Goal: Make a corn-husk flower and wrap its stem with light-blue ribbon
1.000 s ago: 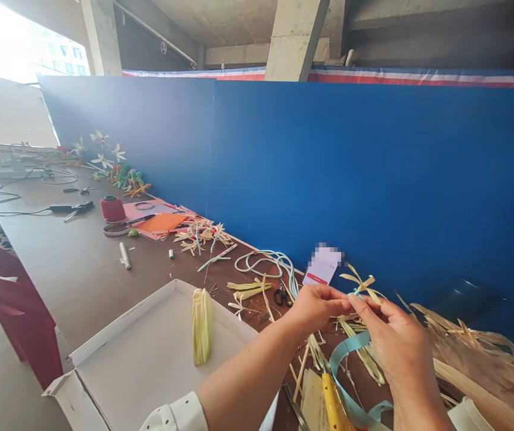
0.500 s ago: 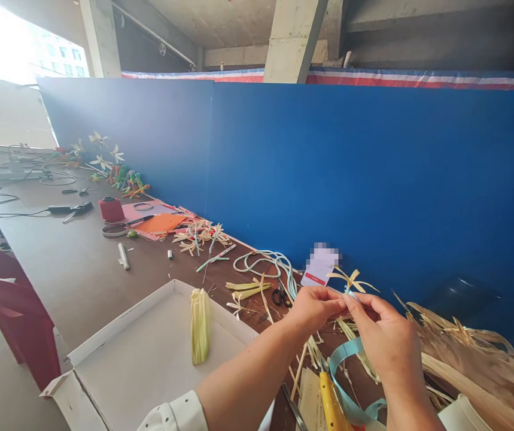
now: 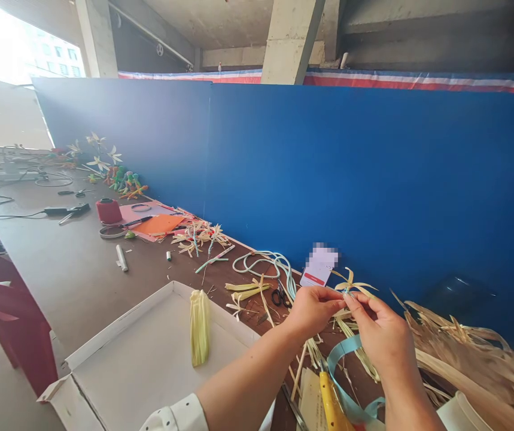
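One husk flower point(image 3: 350, 279) is held above the bench point(image 3: 81, 269), near its back edge and just in front of the phone point(image 3: 317, 269). Its base is grasped between the fingertips of the left hand point(image 3: 314, 308) and the right hand point(image 3: 383, 335); both grips are pinched together there, and the petals are spread free above. How the pressure is shared between the hands cannot be told. A blue tape point(image 3: 336, 354) is seen looping below the right hand; its upper end is hidden.

For work at so slender a base, a firm pinch is probably best kept by one hand while small, even turns are made by the other. The petals should be left unpressed, since they look brittle, and the tape should be kept flat, untwisted and clear of the metal tip of the yellow-handled tool point(image 3: 331, 402).

One tape, one tool and one phone are counted, with one pair of scissors point(image 3: 279, 296) near the back edge. Toward the front edge, one pale husk bundle point(image 3: 200, 329) is carried in one white tray point(image 3: 126, 353). Farther left, one red spool point(image 3: 108, 211) is seen; the loose flowers point(image 3: 189, 239) beyond the tray overlap too much for a count.
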Available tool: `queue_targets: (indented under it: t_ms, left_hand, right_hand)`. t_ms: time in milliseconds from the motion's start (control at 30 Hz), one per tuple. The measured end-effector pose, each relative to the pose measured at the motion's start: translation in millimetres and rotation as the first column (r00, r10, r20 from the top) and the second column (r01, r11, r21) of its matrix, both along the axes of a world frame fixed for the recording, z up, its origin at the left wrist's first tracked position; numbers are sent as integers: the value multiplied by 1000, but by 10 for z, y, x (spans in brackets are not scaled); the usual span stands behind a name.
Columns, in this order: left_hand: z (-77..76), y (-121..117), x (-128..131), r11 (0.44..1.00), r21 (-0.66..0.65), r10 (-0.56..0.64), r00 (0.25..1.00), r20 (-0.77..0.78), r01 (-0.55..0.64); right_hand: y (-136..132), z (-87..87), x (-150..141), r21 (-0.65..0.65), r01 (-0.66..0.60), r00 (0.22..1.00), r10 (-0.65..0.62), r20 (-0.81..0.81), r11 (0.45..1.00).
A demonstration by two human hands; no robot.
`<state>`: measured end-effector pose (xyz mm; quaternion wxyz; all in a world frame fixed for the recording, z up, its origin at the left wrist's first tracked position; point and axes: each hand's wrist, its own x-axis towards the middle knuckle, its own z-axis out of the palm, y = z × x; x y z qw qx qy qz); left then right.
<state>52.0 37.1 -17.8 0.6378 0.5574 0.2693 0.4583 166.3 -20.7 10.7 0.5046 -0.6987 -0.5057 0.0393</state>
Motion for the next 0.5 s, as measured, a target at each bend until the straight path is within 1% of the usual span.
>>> queue_targets:
  t_ms: [133,200,300,500]
  left_hand:
    - [36,-4,-14,996,-37,-75,997,28,76]
    - [58,-12,-26,994,-58,-88,995,39,91]
    - [84,-24,-41,994,-83,-70,997,43,74]
    - [100,-24,-47,991,-128,-22,999,40,27]
  right_hand:
    - [-1,0,9,-33,13,1000,-13,-12,999]
    - [-9,20,-5,-36,1,1000,-2,-20,999]
    - [-33,68,-31,-56,-12,1000,11,-11,998]
    - [-58,117,-27,-77,14,1000,-14,2,997]
